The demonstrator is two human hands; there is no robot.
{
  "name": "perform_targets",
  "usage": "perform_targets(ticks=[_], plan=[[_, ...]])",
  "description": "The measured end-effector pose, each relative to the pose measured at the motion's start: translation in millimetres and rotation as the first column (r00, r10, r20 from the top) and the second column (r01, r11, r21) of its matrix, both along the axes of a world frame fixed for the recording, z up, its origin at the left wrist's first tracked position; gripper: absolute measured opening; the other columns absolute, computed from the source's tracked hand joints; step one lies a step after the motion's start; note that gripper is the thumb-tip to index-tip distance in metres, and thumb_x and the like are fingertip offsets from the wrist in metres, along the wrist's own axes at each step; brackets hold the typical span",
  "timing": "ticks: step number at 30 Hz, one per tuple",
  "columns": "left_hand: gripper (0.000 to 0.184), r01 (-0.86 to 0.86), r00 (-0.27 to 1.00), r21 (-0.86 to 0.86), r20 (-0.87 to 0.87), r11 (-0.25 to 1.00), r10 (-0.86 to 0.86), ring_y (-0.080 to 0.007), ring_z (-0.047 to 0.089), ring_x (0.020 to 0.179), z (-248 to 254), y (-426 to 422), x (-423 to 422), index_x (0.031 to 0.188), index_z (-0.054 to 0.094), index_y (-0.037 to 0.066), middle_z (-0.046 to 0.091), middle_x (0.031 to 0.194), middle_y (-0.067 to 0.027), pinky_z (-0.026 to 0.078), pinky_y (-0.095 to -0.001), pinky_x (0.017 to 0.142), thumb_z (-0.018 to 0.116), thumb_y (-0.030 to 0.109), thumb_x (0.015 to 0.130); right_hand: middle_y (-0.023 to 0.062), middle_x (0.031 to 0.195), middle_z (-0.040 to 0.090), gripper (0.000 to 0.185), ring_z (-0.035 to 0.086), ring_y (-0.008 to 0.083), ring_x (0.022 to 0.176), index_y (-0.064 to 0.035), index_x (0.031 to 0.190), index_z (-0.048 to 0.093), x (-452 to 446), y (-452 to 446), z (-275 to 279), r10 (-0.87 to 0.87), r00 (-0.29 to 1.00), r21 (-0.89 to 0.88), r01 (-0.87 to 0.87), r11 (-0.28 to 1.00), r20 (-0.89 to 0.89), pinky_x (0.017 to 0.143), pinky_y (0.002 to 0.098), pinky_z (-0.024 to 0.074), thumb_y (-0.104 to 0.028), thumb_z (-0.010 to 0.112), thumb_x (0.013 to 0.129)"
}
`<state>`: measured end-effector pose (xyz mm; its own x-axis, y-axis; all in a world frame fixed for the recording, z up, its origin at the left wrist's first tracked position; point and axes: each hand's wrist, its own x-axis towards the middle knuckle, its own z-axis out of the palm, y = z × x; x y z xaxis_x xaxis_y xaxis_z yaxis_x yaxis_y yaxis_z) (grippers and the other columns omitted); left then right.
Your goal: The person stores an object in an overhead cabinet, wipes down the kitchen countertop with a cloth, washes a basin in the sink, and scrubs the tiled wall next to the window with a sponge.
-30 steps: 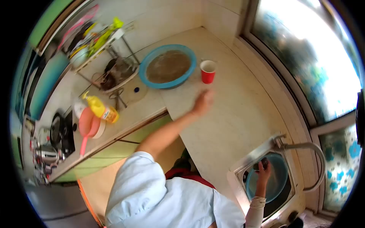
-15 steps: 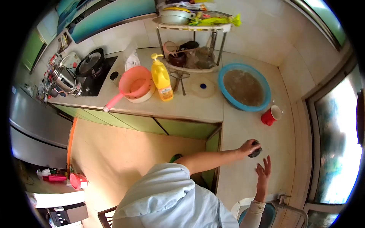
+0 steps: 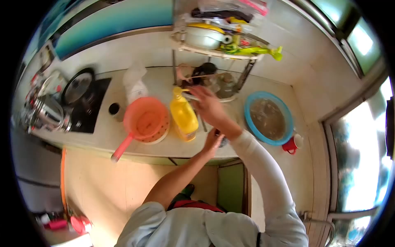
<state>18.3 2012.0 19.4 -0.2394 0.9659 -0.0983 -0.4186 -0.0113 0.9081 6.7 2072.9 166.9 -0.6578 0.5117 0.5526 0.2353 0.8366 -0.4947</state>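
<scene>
Centre frame, the right hand (image 3: 209, 110) is blurring, its fingers overlapping the pump (image 3: 177, 91) of the yellow bottle (image 3: 184, 117) and obscuring any contact. Just below, the left hand (image 3: 212, 142) is mostly concealing a dark object (image 3: 223, 143). The label (image 3: 190, 135) is showing too small for reading. Right of centre, murky water (image 3: 267, 120) is hiding the basin's (image 3: 248, 118) bottom. Far left, metal pots (image 3: 52, 114) are smearing; the lower edge is cropping the shirt (image 3: 205, 230).

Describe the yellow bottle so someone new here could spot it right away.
On the counter, left of the rack, find the pink strainer. The bottle stands just right of it, near the right hand. Its yellow body and pump top set it apart from the strainer.
</scene>
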Motion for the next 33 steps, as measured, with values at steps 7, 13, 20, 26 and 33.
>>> perform_targets(ticks=[7,13,20,26,33], plan=[[0.040,-0.132,0.989,-0.079,0.059,0.988,0.137,-0.0106,0.046,0.098,21,-3,-57,0.112,0.050,0.003,0.052,0.107,-0.0024,0.036,-0.0247,0.082,0.061,0.026,0.081,0.0153,0.081,0.060,0.027,0.059,0.0332,0.078,-0.0040,0.098,0.050,-72,26,-18,-0.036,0.957,0.054,0.021,0.998,0.289,0.067,0.0421,0.0461,-0.024,0.053,0.081],[0.038,-0.053,0.997,-0.225,0.049,0.973,0.066,-0.0109,0.046,0.088,30,-10,-93,0.109,0.050,0.002,0.051,0.098,-0.0017,0.037,-0.0242,0.079,0.061,0.026,0.082,0.0137,0.065,0.060,0.029,0.059,0.0262,0.052,0.0050,0.079,0.058,-65,33,-11,0.066,0.982,-0.773,0.098,0.627,0.178,0.051,0.0338,0.0483,-0.024,0.059,0.077],[0.049,0.002,0.989,-0.223,0.143,0.975,0.031,-0.0153,0.044,0.106,14,3,-93,0.119,0.045,0.006,0.048,0.116,-0.0036,0.032,-0.0298,0.090,0.057,0.036,0.082,0.0065,0.052,0.055,0.031,0.045,0.0130,0.039,0.0004,0.060,0.058,-61,26,11,-0.061,0.983,-0.952,0.184,0.245,0.174,0.036,0.0265,0.0327,-0.026,0.062,0.075],[0.053,0.068,0.997,-0.279,0.056,0.958,-0.055,-0.0172,0.033,0.118,22,2,-97,0.127,0.040,0.016,0.041,0.126,-0.0012,0.027,-0.0437,0.094,0.054,0.041,0.082,0.0069,0.054,0.055,0.034,0.044,0.0131,0.039,0.0012,0.059,0.057,-60,26,-6,-0.050,0.984,-0.954,0.179,0.241,0.172,0.036,0.0264,0.0308,-0.026,0.060,0.078],[0.038,0.057,0.953,-0.161,0.302,0.985,-0.006,-0.0136,0.043,0.104,4,17,-89,0.113,0.044,0.015,0.046,0.106,0.0014,0.035,-0.0352,0.087,0.055,0.037,0.083,0.0074,0.048,0.052,0.040,0.042,0.0130,0.035,0.0028,0.058,0.058,-26,19,-11,-0.067,0.991,-0.928,0.135,0.346,0.119,0.032,0.0274,0.0309,-0.031,0.062,0.080]])
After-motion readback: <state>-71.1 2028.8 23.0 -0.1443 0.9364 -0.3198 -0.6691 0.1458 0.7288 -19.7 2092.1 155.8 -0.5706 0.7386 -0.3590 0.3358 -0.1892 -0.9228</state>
